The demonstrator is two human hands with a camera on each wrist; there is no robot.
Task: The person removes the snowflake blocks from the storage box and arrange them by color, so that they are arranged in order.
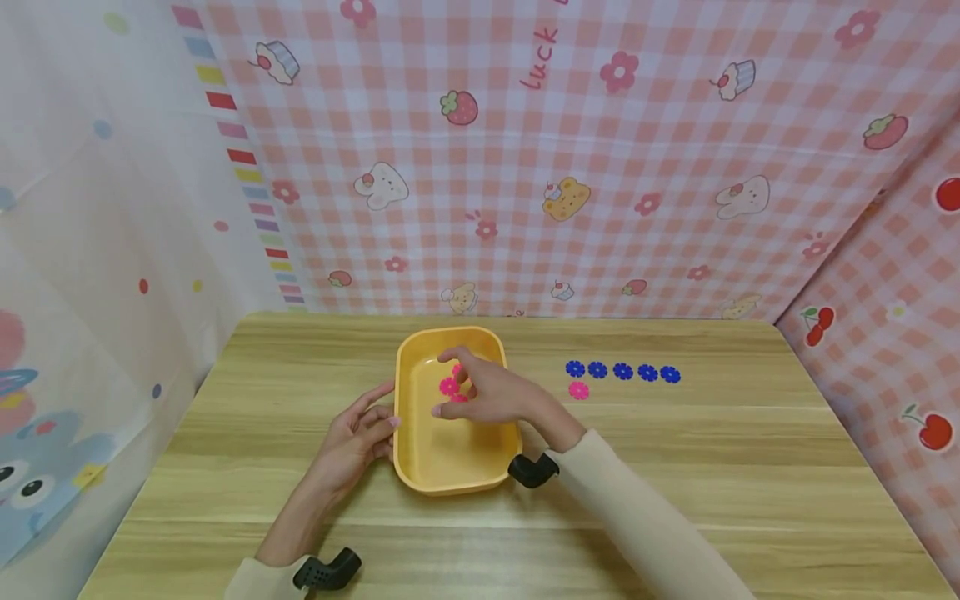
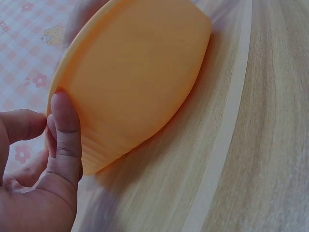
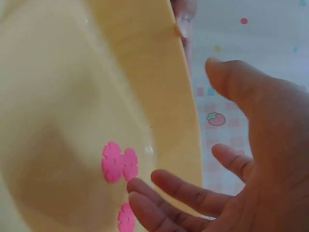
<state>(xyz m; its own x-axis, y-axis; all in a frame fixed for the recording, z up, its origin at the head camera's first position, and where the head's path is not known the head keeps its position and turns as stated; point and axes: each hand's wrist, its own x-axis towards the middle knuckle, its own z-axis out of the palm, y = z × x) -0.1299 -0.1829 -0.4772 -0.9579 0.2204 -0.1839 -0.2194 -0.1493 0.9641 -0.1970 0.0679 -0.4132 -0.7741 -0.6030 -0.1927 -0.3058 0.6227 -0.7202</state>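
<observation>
A yellow plastic tray (image 1: 427, 479) with rounded corners rests on the table. My left hand (image 1: 358, 442) holds its left side, thumb and fingertips against the rim and outer wall. Over the inside of the tray my right hand (image 1: 491, 392) reaches, thumb and fingers spread apart and nothing between them. Beneath its fingertips lie pink flower-shaped plastic pieces (image 3: 112, 163), three of them visible in the right wrist view. The hand partly covers these in the head view.
To the right of the tray, several blue flower-shaped pieces (image 1: 622, 372) form a row on the wooden table (image 1: 720, 492). One pink piece (image 1: 578, 391) lies just below the row's left end. A checked cloth (image 1: 510, 150) hangs behind the table.
</observation>
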